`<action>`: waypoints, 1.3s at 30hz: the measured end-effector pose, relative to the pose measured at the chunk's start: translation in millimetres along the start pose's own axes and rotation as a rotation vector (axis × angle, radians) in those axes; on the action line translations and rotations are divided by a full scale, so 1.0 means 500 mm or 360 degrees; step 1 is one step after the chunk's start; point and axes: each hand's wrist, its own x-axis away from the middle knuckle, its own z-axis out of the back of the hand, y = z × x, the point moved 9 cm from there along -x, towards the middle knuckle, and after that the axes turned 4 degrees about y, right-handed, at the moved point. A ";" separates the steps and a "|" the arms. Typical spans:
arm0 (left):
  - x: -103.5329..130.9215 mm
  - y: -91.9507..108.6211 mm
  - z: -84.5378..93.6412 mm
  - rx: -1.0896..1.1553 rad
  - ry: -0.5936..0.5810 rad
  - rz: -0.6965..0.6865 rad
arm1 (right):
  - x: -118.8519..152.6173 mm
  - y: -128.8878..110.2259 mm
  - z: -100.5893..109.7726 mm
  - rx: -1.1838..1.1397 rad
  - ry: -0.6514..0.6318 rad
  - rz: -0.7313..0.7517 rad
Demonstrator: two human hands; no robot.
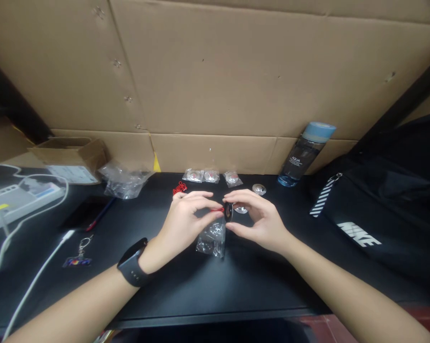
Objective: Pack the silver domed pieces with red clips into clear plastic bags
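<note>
Black surface [236, 281], cardboard wall [236, 71] behind it. Landmark: blue-capped water bottle [302, 155], leaning on the cardboard. Black Nike bag [386, 200] is right of the bottle; small sealed packets [211, 176] lie left of it. Round dark disc [229, 211] is held above the surface, near-left of the bottle, standing on edge. Right hand [261, 220] grip pinches the disc. Left hand [186, 221] grip pinches a red clip [218, 209] touching the disc. Clear plastic bag [212, 239] lies just beneath.
</note>
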 end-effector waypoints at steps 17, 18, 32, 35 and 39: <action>0.013 0.045 0.016 -0.0252 0.0197 -0.0287 | 0.009 0.013 -0.018 -0.0244 0.0011 -0.0122; 0.013 0.048 0.016 -0.0270 0.0199 -0.0306 | 0.009 0.014 -0.018 -0.0244 0.0011 -0.0120; 0.013 0.064 0.021 -0.0205 0.0176 -0.0299 | 0.011 0.012 -0.015 -0.0203 0.0001 -0.0092; 0.012 0.063 0.024 -0.0175 0.0194 -0.0283 | 0.012 0.015 -0.014 -0.0216 -0.0001 -0.0102; 0.015 0.069 0.026 -0.0219 0.0232 -0.0320 | 0.014 0.017 -0.014 -0.0230 0.0006 -0.0120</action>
